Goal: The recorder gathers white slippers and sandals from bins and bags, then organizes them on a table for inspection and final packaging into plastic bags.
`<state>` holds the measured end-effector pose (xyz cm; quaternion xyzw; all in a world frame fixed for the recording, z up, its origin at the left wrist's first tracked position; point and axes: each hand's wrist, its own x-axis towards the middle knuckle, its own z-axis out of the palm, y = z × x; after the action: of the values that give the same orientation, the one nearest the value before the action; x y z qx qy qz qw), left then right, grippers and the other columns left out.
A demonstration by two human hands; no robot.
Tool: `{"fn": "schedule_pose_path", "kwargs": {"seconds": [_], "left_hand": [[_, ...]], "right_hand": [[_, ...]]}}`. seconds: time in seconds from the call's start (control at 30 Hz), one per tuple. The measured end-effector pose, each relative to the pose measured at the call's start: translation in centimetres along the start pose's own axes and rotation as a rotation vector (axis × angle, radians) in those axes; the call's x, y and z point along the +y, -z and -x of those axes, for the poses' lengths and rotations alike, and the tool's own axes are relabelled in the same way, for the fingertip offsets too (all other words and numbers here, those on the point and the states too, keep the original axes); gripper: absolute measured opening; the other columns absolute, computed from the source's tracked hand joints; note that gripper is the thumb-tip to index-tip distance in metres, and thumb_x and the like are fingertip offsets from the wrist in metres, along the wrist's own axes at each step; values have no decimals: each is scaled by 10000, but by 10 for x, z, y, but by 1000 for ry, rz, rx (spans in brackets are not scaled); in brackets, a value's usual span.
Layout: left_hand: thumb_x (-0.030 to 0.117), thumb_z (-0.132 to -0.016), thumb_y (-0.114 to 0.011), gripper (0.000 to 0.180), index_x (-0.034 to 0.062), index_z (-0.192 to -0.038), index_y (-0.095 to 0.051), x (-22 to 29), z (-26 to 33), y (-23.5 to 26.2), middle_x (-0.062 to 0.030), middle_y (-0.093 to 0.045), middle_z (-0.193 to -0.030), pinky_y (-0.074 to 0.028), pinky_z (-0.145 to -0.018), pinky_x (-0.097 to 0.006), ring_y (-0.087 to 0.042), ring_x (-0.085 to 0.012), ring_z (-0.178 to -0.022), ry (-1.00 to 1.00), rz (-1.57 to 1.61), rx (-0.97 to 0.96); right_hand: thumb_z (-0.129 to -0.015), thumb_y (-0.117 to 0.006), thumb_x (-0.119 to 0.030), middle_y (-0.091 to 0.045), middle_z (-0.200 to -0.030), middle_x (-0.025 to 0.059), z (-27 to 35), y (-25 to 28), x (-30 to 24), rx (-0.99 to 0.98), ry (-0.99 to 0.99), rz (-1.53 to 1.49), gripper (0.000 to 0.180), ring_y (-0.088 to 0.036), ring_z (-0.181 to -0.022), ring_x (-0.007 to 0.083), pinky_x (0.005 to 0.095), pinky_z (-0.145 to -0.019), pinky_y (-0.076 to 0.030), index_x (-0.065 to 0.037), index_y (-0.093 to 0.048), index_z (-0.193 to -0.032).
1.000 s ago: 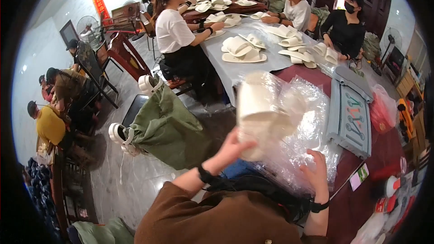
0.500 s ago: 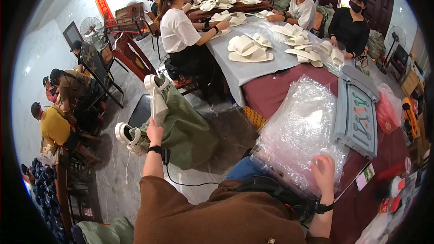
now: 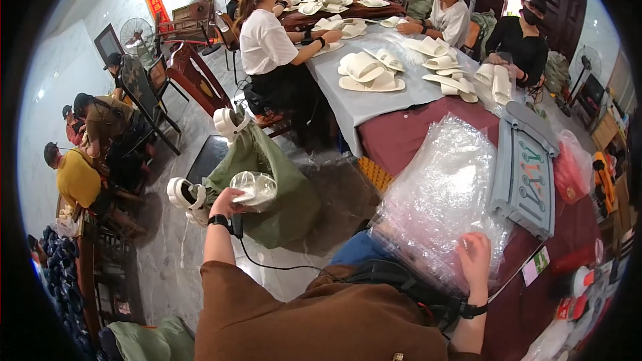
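Note:
My left hand (image 3: 231, 202) is stretched out to my left over an open green sack (image 3: 267, 174) and grips a clear plastic bag with a white slipper inside (image 3: 254, 188). My right hand (image 3: 473, 257) lies flat on a stack of clear plastic bags (image 3: 441, 194) that rests on the dark red tabletop (image 3: 535, 274) in front of me. More white slippers (image 3: 231, 120) hang over the sack's rim.
A grey tool tray (image 3: 525, 170) lies right of the bag stack. Piles of white slippers (image 3: 368, 70) cover the grey-clothed table beyond, with several people seated around it. Other people sit at far left by folding chairs (image 3: 144, 93). A red bag (image 3: 568, 174) sits at right.
A second ago both hands held a bagged slipper over the bag stack. My left hand has carried it out to the green sack; my right hand has dropped onto the stack.

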<state>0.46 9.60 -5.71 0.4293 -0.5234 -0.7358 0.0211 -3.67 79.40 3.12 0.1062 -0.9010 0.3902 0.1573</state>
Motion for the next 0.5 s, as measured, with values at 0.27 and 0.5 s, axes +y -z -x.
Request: {"fn": "schedule_pose_path", "kwargs": {"seconds": [0.27, 0.5], "left_hand": [[290, -688, -728, 297, 42, -836, -661, 74, -46, -57, -145, -627, -794, -458, -643, -404, -574, -256, -695, 312, -1261, 49], [270, -872, -547, 464, 72, -1290, -517, 43, -31, -180, -102, -648, -1139, -471, -884, -364, -597, -266, -1051, -321, -1551, -418]], "right_hand": [[-721, -710, -86, -555, -1021, 96, 2, -1, -2, 33, 4, 79, 212, -493, -1013, 288, 363, -880, -407, -43, -621, -908], [-726, -707, -84, -555, -1017, 96, 8, -1, -7, 51, -63, 124, 203, -497, -1007, 289, 364, -883, -409, -43, -615, -902]]}}
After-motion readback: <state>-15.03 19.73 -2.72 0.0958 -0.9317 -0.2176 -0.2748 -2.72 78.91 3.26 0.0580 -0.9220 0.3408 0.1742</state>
